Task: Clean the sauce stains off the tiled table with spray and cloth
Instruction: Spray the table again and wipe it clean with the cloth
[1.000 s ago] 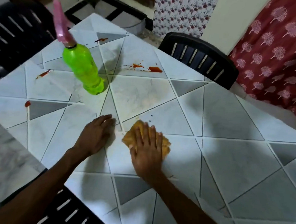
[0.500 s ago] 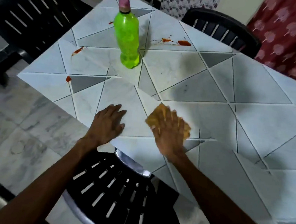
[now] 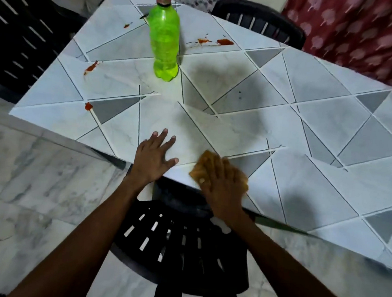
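My right hand (image 3: 222,184) presses flat on a yellow-orange cloth (image 3: 203,169) at the near edge of the tiled table (image 3: 329,124). Beside it, my left hand (image 3: 154,156) rests palm down on the tiles with fingers spread. A green spray bottle (image 3: 165,43) with a pink nozzle stands upright at the far side. Red sauce stains remain: a streak right of the bottle (image 3: 216,41), a smear to its left (image 3: 91,68), a blob near the left edge (image 3: 88,106), and a small spot at the far left (image 3: 126,26).
A black slatted chair (image 3: 180,241) sits tucked under the near edge, below my arms. Another black chair (image 3: 262,21) stands at the far side and a third (image 3: 16,34) on the left. A red patterned curtain (image 3: 358,36) hangs at the right. Marble floor surrounds the table.
My right hand has slid the cloth toward the near table edge. The view has pulled back and tilted down, bringing the near chair and floor into sight. The left hand stays on the tiles.
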Available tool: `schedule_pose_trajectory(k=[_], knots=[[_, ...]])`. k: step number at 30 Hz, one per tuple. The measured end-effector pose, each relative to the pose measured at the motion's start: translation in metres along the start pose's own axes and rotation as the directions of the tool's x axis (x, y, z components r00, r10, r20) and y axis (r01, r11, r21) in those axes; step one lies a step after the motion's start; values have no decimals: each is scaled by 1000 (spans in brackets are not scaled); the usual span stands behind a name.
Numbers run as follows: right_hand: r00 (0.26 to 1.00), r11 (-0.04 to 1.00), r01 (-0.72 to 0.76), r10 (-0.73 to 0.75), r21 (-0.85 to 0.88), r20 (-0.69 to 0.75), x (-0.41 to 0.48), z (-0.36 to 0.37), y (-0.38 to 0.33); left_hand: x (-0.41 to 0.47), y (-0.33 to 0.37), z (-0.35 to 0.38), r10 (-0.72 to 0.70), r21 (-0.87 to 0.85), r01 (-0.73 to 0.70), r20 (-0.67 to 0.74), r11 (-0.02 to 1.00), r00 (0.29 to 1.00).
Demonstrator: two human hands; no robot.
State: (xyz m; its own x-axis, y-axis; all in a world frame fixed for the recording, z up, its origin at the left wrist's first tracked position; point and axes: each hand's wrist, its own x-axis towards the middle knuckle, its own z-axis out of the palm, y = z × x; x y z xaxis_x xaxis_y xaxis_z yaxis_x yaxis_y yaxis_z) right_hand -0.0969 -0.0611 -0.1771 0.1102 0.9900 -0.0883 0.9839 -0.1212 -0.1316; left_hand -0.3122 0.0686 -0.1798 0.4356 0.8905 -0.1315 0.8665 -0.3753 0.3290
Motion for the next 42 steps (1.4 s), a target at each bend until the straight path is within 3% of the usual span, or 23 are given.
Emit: schedule_pose_trajectory(k=[3, 8, 11, 15, 18, 20, 23, 26, 29, 31, 33, 36, 37, 38, 39, 40, 41, 42], knots=[[983, 987, 158, -158, 10, 92, -51, -1, 16, 0, 1, 1, -12, -9, 12, 15, 1000, 1000], [988, 990, -134, 130, 52, 83, -52, -21, 86, 0, 1, 4, -27, -44, 29, 51, 999, 998], [978, 972, -201, 192, 119, 78, -12, -17, 56, 2, 0, 4, -37, -29, 39, 69, 999, 997], [992, 994, 99, -103, 53, 70, -34, -1, 0, 5, 4, 1, -53, 7, 53, 85, 999, 995], [965, 971, 235, -239, 52, 105, -74, -7, 28, 7, 5, 2, -69, 22, 67, 104, 997, 992], [972, 981, 185, -190, 49, 137, -84, -13, 67, 7, 7, 2, -77, 17, 75, 107, 997, 991], [982, 995, -1, -17, 98, 186, -64, -26, 108, 8, 9, 1, -88, 7, 88, 114, 996, 990], [984, 984, -92, 67, 155, 165, -22, -28, 84, 10, 9, -1, -99, 20, 97, 135, 995, 986], [990, 993, 63, -75, 100, 124, -11, -19, 40, 10, 11, -3, -109, 39, 104, 168, 994, 980], [958, 970, 213, -230, 116, 169, -33, -17, 27, 9, 14, -6, -111, 40, 106, 177, 994, 978], [941, 946, 265, -296, 185, 167, -54, -23, 37, 6, 20, -11, -118, 36, 114, 159, 993, 980], [972, 963, 100, -148, 251, 181, -62, -14, 66, -5, 43, -23, -132, -3, 132, 63, 991, 989], [977, 943, -55, -17, 329, 212, -60, -16, 70, -9, 52, -26, -147, -35, 149, 40, 988, 988], [954, 829, -231, 90, 509, 287, -56, -27, 71, -13, 62, -30, -153, -51, 154, 32, 987, 988], [921, 582, -379, 157, 720, 357, -53, -49, 69, -17, 71, -32, -141, -60, 142, 26, 988, 990], [883, 199, -461, 201, 865, 424, -48, -69, 67, -21, 79, -33, -121, -96, 122, 13, 988, 993], [831, -215, -485, 191, 848, 523, -42, -86, 67, -24, 86, -35, -104, -181, 102, 0, 978, 995], [809, -443, -451, 164, 775, 565, -37, -96, 71, -27, 95, -39, -96, -295, 87, -15, 952, 995]])
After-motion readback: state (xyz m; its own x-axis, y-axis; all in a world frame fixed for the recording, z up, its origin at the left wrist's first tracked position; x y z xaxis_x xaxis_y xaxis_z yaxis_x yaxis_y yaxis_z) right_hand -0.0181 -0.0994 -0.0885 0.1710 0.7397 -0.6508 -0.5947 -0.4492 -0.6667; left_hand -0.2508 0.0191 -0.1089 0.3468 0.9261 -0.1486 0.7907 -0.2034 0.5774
